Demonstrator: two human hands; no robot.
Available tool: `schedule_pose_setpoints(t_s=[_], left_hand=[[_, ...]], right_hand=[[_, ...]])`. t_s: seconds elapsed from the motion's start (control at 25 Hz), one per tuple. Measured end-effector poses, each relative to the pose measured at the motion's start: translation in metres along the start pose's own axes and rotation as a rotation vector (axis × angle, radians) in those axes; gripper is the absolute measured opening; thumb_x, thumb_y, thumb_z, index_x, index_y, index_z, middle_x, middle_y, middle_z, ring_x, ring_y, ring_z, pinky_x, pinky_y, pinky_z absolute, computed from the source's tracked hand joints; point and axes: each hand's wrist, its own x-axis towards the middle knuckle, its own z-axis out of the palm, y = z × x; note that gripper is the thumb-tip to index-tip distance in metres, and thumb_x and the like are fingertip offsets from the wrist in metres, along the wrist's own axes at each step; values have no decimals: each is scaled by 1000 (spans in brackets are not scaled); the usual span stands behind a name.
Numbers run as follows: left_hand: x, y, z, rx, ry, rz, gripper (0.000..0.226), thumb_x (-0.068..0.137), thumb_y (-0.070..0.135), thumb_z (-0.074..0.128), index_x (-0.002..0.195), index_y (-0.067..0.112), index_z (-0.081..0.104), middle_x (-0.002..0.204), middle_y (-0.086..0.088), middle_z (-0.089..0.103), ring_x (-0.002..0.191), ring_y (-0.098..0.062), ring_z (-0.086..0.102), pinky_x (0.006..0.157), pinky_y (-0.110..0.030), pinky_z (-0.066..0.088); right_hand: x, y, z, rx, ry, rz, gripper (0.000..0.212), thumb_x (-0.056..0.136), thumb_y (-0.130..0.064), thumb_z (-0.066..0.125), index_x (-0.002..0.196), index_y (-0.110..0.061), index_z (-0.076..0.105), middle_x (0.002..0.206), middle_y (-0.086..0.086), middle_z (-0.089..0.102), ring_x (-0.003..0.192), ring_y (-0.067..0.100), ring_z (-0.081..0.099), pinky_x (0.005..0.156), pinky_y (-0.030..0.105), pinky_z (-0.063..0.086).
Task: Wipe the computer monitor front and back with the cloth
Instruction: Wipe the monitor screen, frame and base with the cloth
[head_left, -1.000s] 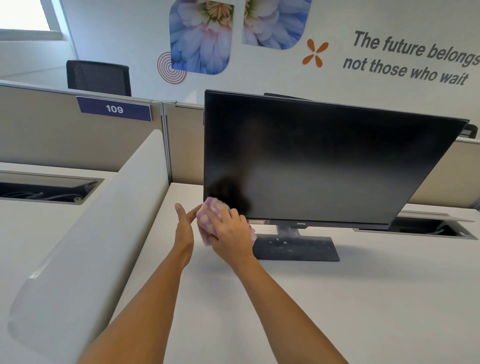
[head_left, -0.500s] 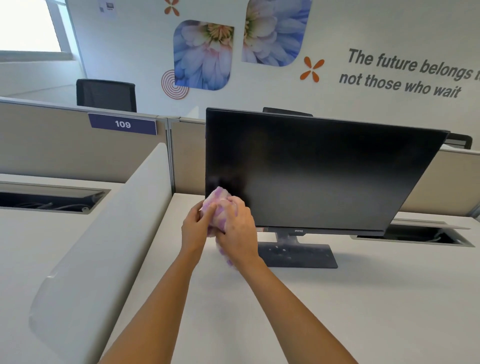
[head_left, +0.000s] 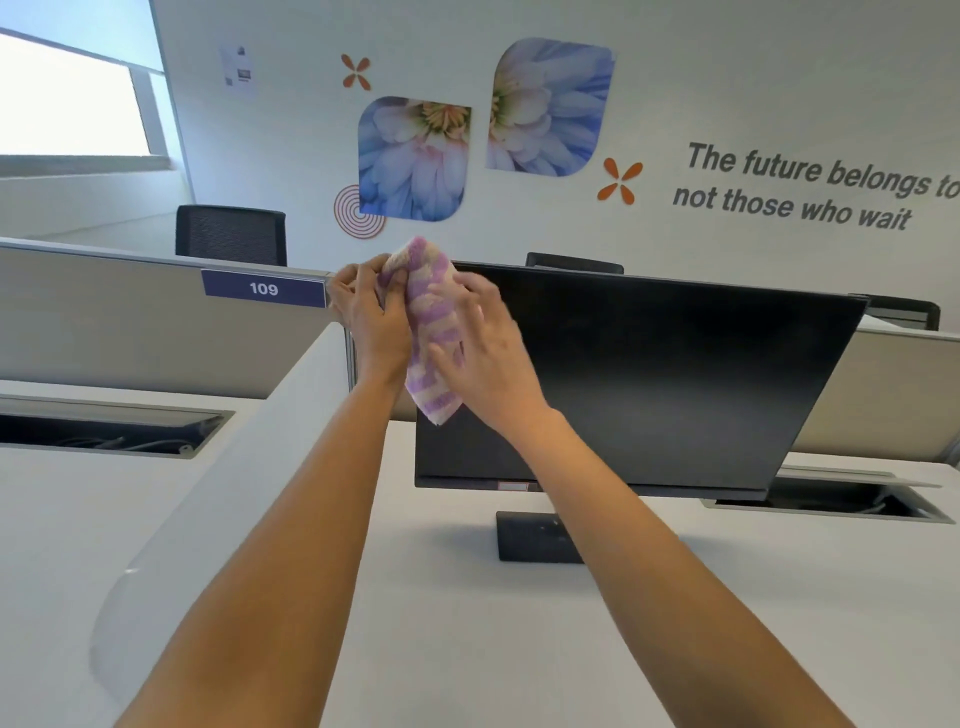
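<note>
From my feed: cloth (head_left: 428, 332) up at the monitor's (head_left: 649, 374) ten o'clock corner. Left hand (head_left: 371, 325) pinches its top with curled fingers (head_left: 347, 283). Right hand (head_left: 488, 358) rests on it, too blurry to tell the grip. Probably refolding before the back.

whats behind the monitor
A dark chair back peeks above the monitor, and the beige partition runs behind it. Its rear face and anything low behind it are covered.

Terry-looking cloth (head_left: 434, 332); matt, seemingly plastic monitor (head_left: 649, 379).
</note>
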Motion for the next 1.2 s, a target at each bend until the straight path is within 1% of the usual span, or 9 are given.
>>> schedule_pose_setpoints(t_s=[0.12,0.24,0.36,0.44,0.52,0.68,0.84,0.96,1.2], left_hand=[[17,0,7,136,110,-17,19,95,29,52,106,20,64,119,-9,38,109,-20,33,92,-20,24],[28,-6,13,251,139,-49,19,95,31,50,105,25,65,120,-8,43,112,-22,37,90,-27,22],[28,-11,19,234,222,27,20,94,27,51,108,19,64,108,-5,58,102,-20,47,88,-30,36],[21,-11,23,114,268,60,21,95,25,49,108,14,62,98,-4,64,91,-18,55,80,-32,47],[10,-13,31,70,238,38,31,99,32,40,110,12,60,101,-5,67,91,-21,60,77,-33,48],[-19,-28,50,274,0,106,61,93,56,33,140,18,37,139,-3,49,128,-21,44,108,-39,32],[-23,-37,59,320,23,103,79,85,66,33,144,14,22,147,-11,32,135,-21,28,111,-39,22],[-26,-40,61,322,151,130,58,81,65,45,122,28,25,131,-15,38,117,-17,26,101,-37,24],[-17,-43,54,465,117,252,28,82,50,61,98,27,55,109,-11,44,102,-18,29,88,-38,26]], right_hand=[[31,30,-23,-221,110,42,40,88,-29,54,125,-14,52,130,7,49,115,23,51,85,36,45],[47,65,-36,-374,-42,198,40,98,-36,42,131,-16,50,134,5,51,123,23,47,102,38,34],[36,86,-27,-410,-183,227,44,102,-41,30,135,-19,49,133,2,54,126,21,45,112,37,21],[29,86,-20,-410,-111,210,47,101,-41,26,133,-18,52,128,2,57,123,22,47,112,39,22],[29,84,-14,-396,-54,219,50,99,-41,23,129,-18,55,123,2,59,120,22,49,111,40,24],[27,81,-13,-390,-8,214,50,97,-39,21,127,-18,56,121,1,59,118,22,49,110,40,25],[27,80,-12,-411,-27,206,50,96,-38,21,128,-18,55,122,2,58,118,22,49,110,40,26],[26,80,-12,-418,-13,203,50,96,-37,22,127,-17,55,122,4,58,118,24,49,110,40,26],[25,82,-12,-434,-33,200,43,97,-33,29,129,-18,53,124,5,57,120,24,48,111,40,24]])
